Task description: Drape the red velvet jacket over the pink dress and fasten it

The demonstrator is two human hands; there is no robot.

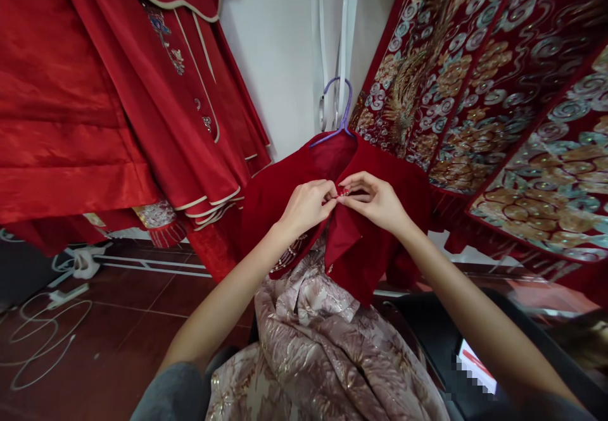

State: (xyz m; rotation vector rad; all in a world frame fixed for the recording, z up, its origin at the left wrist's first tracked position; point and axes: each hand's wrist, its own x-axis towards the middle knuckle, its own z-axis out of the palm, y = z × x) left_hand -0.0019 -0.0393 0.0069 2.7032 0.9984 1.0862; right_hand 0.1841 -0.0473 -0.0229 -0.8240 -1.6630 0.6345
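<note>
The left hand (306,206) and the right hand (375,202) meet at the front opening of a dark red jacket (351,244), just below its collar. Both hands pinch the cloth edges with thumb and fingertips, and the fingertips of the two hands touch each other. What small thing sits between the fingertips is too small to make out; it may be a button or a clasp.

The jacket hangs on a purple hanger (339,111), whose hook goes up in front of the white wall (280,60). Its right front edge folds outward below the hands. Under the jacket a pale pink brocade cloth (313,339) falls down toward the person and covers the jacket's lower hem.

At the left, red satin garments (118,92) hang close to the jacket's left shoulder. At the right, a heavy embroidered red panel (498,92) presses against the right shoulder, so the sides give little room. Free space is mostly toward the person and over the dark red floor (118,320) at lower left, where white cables (42,332) lie. At lower right a dark object is partly cut off and blurred.
</note>
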